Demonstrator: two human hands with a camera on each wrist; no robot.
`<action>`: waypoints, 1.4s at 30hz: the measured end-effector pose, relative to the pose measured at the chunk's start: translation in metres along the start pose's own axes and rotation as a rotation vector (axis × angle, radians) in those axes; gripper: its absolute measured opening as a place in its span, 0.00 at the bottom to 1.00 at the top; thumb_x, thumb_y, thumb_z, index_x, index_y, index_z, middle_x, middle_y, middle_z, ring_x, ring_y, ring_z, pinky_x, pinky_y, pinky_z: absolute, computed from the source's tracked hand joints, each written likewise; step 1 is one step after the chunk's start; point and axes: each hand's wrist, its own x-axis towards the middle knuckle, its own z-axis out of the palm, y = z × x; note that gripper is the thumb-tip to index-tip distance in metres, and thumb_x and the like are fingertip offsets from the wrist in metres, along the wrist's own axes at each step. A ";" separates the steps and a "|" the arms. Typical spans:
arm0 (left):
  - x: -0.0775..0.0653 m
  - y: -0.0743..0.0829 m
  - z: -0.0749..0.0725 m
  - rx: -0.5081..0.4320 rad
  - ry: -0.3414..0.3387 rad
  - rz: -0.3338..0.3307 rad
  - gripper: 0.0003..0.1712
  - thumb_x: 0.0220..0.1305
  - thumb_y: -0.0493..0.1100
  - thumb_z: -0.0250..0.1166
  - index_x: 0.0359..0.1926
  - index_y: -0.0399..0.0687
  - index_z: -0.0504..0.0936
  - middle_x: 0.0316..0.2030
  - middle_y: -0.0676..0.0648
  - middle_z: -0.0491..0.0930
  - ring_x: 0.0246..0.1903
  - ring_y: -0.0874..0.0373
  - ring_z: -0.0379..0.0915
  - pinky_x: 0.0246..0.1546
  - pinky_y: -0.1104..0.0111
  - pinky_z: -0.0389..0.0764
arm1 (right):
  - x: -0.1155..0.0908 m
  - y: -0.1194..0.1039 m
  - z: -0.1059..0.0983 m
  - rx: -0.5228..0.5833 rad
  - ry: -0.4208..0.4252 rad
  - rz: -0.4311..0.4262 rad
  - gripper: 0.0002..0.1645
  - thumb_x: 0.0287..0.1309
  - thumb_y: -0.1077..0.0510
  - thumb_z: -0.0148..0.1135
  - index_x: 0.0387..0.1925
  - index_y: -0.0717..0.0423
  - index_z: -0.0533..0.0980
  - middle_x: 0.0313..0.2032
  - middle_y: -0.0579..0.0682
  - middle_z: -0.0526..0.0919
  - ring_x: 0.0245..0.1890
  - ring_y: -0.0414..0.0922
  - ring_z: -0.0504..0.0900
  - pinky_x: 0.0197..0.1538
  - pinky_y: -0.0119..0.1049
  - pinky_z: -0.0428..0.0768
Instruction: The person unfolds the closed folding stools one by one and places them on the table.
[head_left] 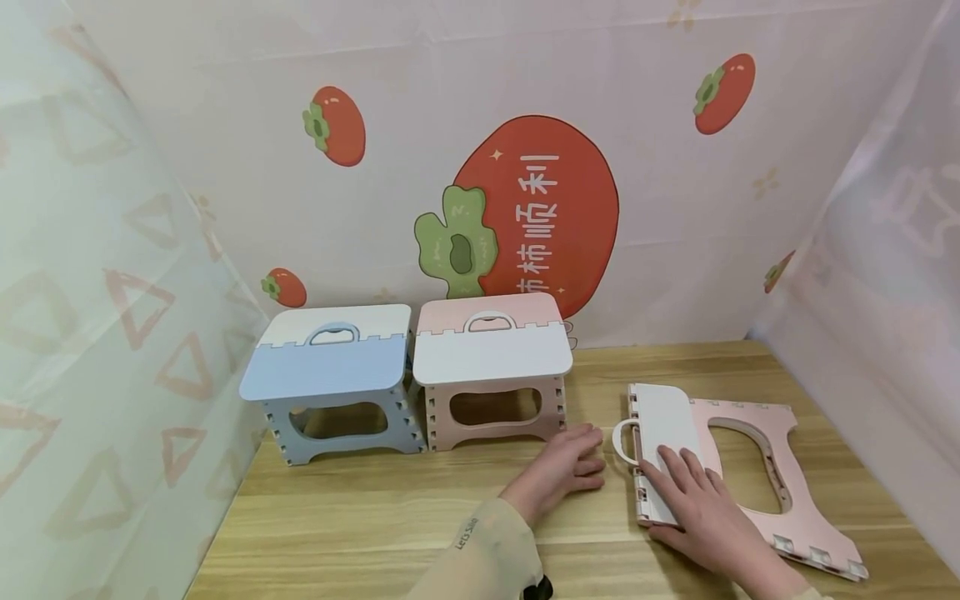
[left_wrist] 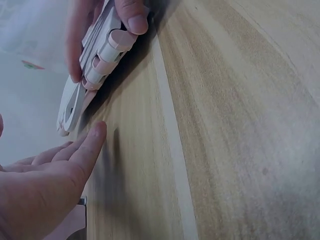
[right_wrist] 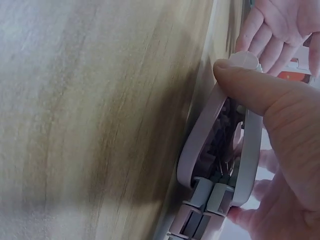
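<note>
A pink and white folding stool (head_left: 660, 417) lies folded flat on the table at the right, its white carry handle (head_left: 621, 442) pointing left. My right hand (head_left: 701, 517) grips its near end. Fingers spread over the white panel, while in the right wrist view the thumb (right_wrist: 250, 87) presses on the hinged edge of the folded stool (right_wrist: 250, 160). Left of the handle, apart from the stool, my left hand (head_left: 558, 471) is held with fingers extended and nothing in them. The left wrist view shows this hand (left_wrist: 50, 190) near the handle (left_wrist: 72, 107).
Two stools stand unfolded against the back wall: a blue and white one (head_left: 322, 367) at the left, and a pink and white one (head_left: 491, 354) beside it. Wood-grain table (head_left: 352, 525) runs beneath everything. Printed sheets (head_left: 247, 192) enclose the back and both sides.
</note>
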 end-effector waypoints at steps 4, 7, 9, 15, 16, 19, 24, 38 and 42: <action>-0.002 0.001 0.000 -0.034 -0.051 0.012 0.43 0.76 0.55 0.58 0.79 0.35 0.54 0.73 0.34 0.63 0.69 0.33 0.65 0.64 0.44 0.75 | 0.002 0.002 0.001 0.004 0.037 -0.046 0.49 0.47 0.41 0.80 0.68 0.55 0.73 0.68 0.62 0.70 0.65 0.67 0.68 0.56 0.67 0.74; -0.003 0.002 0.000 -0.049 -0.053 0.025 0.41 0.76 0.53 0.58 0.78 0.35 0.55 0.72 0.33 0.65 0.68 0.34 0.68 0.64 0.45 0.76 | 0.003 0.003 0.001 0.000 0.050 -0.072 0.47 0.46 0.41 0.80 0.66 0.54 0.75 0.66 0.62 0.73 0.64 0.66 0.70 0.54 0.66 0.75; -0.003 0.002 0.000 -0.060 -0.048 0.029 0.40 0.77 0.51 0.58 0.78 0.34 0.55 0.71 0.32 0.66 0.67 0.35 0.69 0.64 0.46 0.75 | 0.004 0.002 0.001 -0.010 0.062 -0.094 0.47 0.46 0.41 0.80 0.66 0.55 0.76 0.65 0.62 0.74 0.63 0.66 0.72 0.53 0.65 0.77; -0.001 -0.001 0.000 -0.070 0.014 0.022 0.40 0.76 0.47 0.59 0.76 0.28 0.55 0.68 0.31 0.69 0.64 0.37 0.72 0.64 0.47 0.76 | 0.003 -0.001 0.000 -0.055 0.057 -0.162 0.44 0.45 0.42 0.80 0.63 0.53 0.78 0.63 0.60 0.78 0.62 0.65 0.76 0.52 0.64 0.77; -0.001 -0.002 0.000 -0.072 0.027 0.019 0.40 0.76 0.47 0.59 0.76 0.28 0.56 0.68 0.31 0.69 0.64 0.37 0.72 0.64 0.47 0.77 | 0.003 -0.001 0.001 -0.061 0.048 -0.168 0.43 0.46 0.42 0.80 0.63 0.53 0.78 0.63 0.60 0.78 0.62 0.65 0.76 0.52 0.65 0.78; 0.000 -0.003 -0.001 -0.084 0.043 0.014 0.39 0.75 0.46 0.60 0.75 0.27 0.57 0.68 0.31 0.69 0.64 0.38 0.72 0.64 0.48 0.76 | 0.002 -0.002 0.000 -0.059 0.044 -0.176 0.43 0.46 0.43 0.80 0.63 0.53 0.78 0.63 0.60 0.78 0.61 0.65 0.77 0.52 0.65 0.78; 0.002 -0.004 -0.001 -0.095 0.049 0.005 0.38 0.76 0.46 0.60 0.75 0.26 0.58 0.67 0.32 0.70 0.62 0.38 0.74 0.63 0.48 0.77 | 0.003 -0.003 -0.001 -0.042 0.097 -0.247 0.43 0.43 0.46 0.82 0.63 0.53 0.78 0.62 0.59 0.79 0.59 0.62 0.79 0.48 0.63 0.82; 0.007 -0.014 -0.011 -0.221 0.092 -0.009 0.21 0.74 0.42 0.56 0.58 0.28 0.72 0.55 0.27 0.79 0.51 0.36 0.81 0.56 0.49 0.83 | -0.005 -0.003 -0.006 -0.015 0.083 -0.349 0.45 0.43 0.46 0.82 0.65 0.49 0.77 0.65 0.56 0.78 0.60 0.60 0.78 0.49 0.60 0.83; 0.007 -0.017 -0.015 -0.196 0.119 -0.039 0.19 0.73 0.40 0.58 0.55 0.26 0.76 0.48 0.27 0.83 0.44 0.41 0.86 0.51 0.50 0.86 | -0.007 -0.003 -0.007 -0.001 0.064 -0.370 0.46 0.46 0.45 0.81 0.68 0.48 0.75 0.66 0.55 0.76 0.61 0.60 0.78 0.49 0.61 0.83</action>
